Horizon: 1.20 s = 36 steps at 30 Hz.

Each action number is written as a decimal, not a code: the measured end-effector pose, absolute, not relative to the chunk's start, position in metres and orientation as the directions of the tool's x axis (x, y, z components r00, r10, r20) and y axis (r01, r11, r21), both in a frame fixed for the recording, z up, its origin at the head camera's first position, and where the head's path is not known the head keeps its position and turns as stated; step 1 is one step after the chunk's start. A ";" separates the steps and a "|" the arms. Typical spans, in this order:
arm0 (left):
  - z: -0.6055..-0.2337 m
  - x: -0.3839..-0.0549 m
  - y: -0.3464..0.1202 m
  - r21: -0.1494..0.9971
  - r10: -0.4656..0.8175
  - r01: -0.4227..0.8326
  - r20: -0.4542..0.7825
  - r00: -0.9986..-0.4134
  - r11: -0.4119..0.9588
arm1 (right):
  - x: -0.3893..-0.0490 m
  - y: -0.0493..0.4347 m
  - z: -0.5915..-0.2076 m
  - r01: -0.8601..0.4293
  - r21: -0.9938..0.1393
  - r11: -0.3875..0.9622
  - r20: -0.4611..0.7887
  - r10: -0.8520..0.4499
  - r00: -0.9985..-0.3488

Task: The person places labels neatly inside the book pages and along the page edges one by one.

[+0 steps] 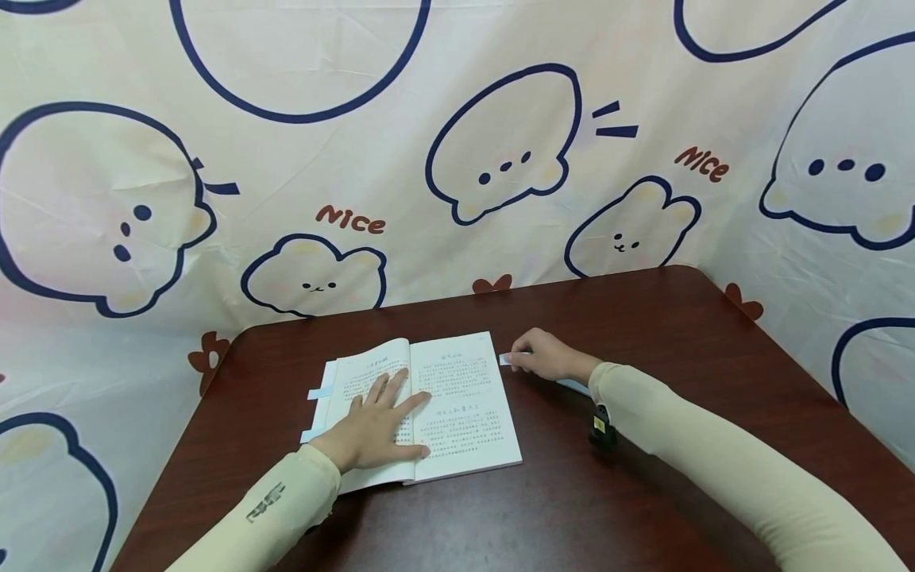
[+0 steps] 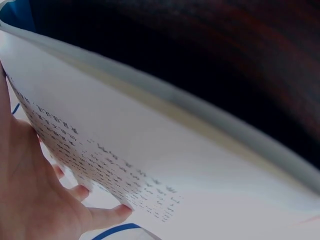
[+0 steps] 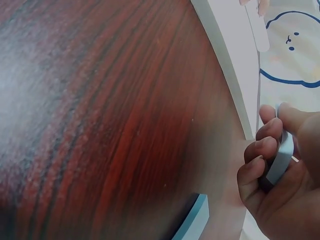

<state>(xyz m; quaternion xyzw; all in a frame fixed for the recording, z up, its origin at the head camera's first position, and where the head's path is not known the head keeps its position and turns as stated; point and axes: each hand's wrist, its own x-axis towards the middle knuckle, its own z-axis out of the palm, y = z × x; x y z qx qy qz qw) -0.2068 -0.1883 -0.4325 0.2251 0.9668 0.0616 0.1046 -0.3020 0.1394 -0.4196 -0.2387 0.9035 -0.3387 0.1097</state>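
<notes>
An open book (image 1: 465, 405) with printed pages lies on the table. My left hand (image 1: 375, 429) rests spread over the left page and the spine, fingers straight. In the left wrist view, that hand (image 2: 45, 195) is against the printed page (image 2: 100, 125), which curves up at the near edge. My right hand (image 1: 545, 355) is just right of the book and pinches a pale blue paper strip (image 1: 505, 359). From the right wrist, the strip (image 3: 282, 157) runs curved between thumb and curled fingers. Two light blue tabs (image 1: 319, 393) stick out from the book's left edge.
A pale, blue-edged flat piece (image 1: 574, 387) lies on the table under my right wrist; it shows as a corner (image 3: 194, 220) in the right wrist view. The dark red-brown table (image 1: 629, 310) meets a cartoon-printed cloth (image 1: 500, 254) at the back and sides.
</notes>
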 end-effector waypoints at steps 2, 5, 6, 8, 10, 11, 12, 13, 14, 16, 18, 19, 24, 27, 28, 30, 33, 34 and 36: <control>-0.433 -0.207 -0.188 0.169 0.449 0.422 -0.174 -0.877 0.891 | -0.303 0.138 -0.420 -0.353 -0.667 0.656 -0.037 -0.502 -0.864; -0.433 -0.206 -0.188 0.170 0.452 0.425 -0.170 -0.876 0.889 | -0.304 0.136 -0.420 -0.345 -0.669 0.658 -0.039 -0.495 -0.868; -0.433 -0.206 -0.188 0.172 0.454 0.427 -0.169 -0.875 0.888 | -0.304 0.135 -0.420 -0.344 -0.670 0.658 -0.039 -0.494 -0.869; -0.432 -0.206 -0.188 0.172 0.454 0.427 -0.168 -0.875 0.888 | -0.305 0.134 -0.421 -0.347 -0.669 0.657 -0.037 -0.496 -0.868; -0.432 -0.206 -0.188 0.171 0.452 0.426 -0.170 -0.876 0.889 | -0.306 0.133 -0.421 -0.343 -0.670 0.659 -0.041 -0.494 -0.868; -0.432 -0.206 -0.189 0.173 0.454 0.428 -0.167 -0.875 0.887 | -0.306 0.132 -0.420 -0.339 -0.670 0.660 -0.046 -0.493 -0.869; -0.432 -0.206 -0.189 0.170 0.452 0.426 -0.169 -0.876 0.889 | -0.306 0.131 -0.420 -0.332 -0.672 0.662 -0.051 -0.489 -0.871; -0.432 -0.206 -0.189 0.168 0.451 0.425 -0.170 -0.876 0.890 | -0.306 0.130 -0.419 -0.323 -0.675 0.663 -0.058 -0.484 -0.873; -0.433 -0.206 -0.189 0.165 0.449 0.424 -0.172 -0.877 0.891 | -0.306 0.129 -0.419 -0.311 -0.677 0.667 -0.067 -0.476 -0.877; -0.433 -0.206 -0.189 0.167 0.453 0.428 -0.167 -0.876 0.888 | -0.306 0.127 -0.418 -0.296 -0.680 0.671 -0.075 -0.466 -0.882; -0.433 -0.206 -0.188 0.165 0.453 0.428 -0.166 -0.876 0.888 | -0.307 0.125 -0.418 -0.285 -0.679 0.676 -0.080 -0.454 -0.887; -0.433 -0.206 -0.188 0.165 0.453 0.429 -0.165 -0.876 0.888 | -0.307 0.125 -0.419 -0.284 -0.677 0.679 -0.080 -0.451 -0.889; -0.433 -0.206 -0.188 0.161 0.451 0.428 -0.164 -0.877 0.890 | -0.312 0.121 -0.421 -0.276 -0.665 0.694 -0.086 -0.438 -0.895; -0.433 -0.207 -0.189 0.160 0.455 0.432 -0.163 -0.875 0.888 | -0.316 0.120 -0.424 -0.277 -0.656 0.702 -0.085 -0.433 -0.897; -0.432 -0.206 -0.189 0.158 0.454 0.431 -0.163 -0.876 0.888 | -0.317 0.119 -0.424 -0.281 -0.653 0.703 -0.082 -0.435 -0.897; -0.432 -0.206 -0.189 0.156 0.455 0.432 -0.163 -0.876 0.888 | -0.319 0.118 -0.424 -0.288 -0.650 0.703 -0.076 -0.437 -0.896; -0.432 -0.207 -0.189 0.159 0.458 0.435 -0.161 -0.874 0.886 | -0.318 0.114 -0.421 -0.303 -0.646 0.700 -0.066 -0.447 -0.892; -0.432 -0.207 -0.189 0.158 0.456 0.433 -0.163 -0.875 0.888 | -0.317 0.112 -0.419 -0.301 -0.646 0.701 -0.068 -0.445 -0.893; -0.432 -0.207 -0.189 0.161 0.459 0.435 -0.163 -0.874 0.886 | -0.317 0.110 -0.419 -0.294 -0.652 0.699 -0.070 -0.441 -0.895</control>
